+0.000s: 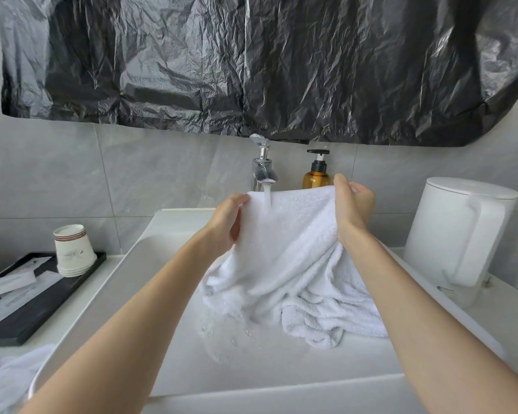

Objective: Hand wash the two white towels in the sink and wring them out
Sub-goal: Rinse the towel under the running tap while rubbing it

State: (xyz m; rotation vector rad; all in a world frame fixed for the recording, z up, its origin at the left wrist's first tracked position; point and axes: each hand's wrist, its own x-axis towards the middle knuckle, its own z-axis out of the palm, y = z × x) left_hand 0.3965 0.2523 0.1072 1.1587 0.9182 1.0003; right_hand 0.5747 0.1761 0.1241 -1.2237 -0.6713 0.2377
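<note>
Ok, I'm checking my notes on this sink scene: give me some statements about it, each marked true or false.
1. Water runs from the faucet onto the white towel. True.
2. Only the left hand holds the towel. False: the right hand grips its top edge too.
3. The amber pump bottle stands left of the faucet. False: it stands to the right.
4. The paper cups sit stacked upside down on the black tray. True.
</note>
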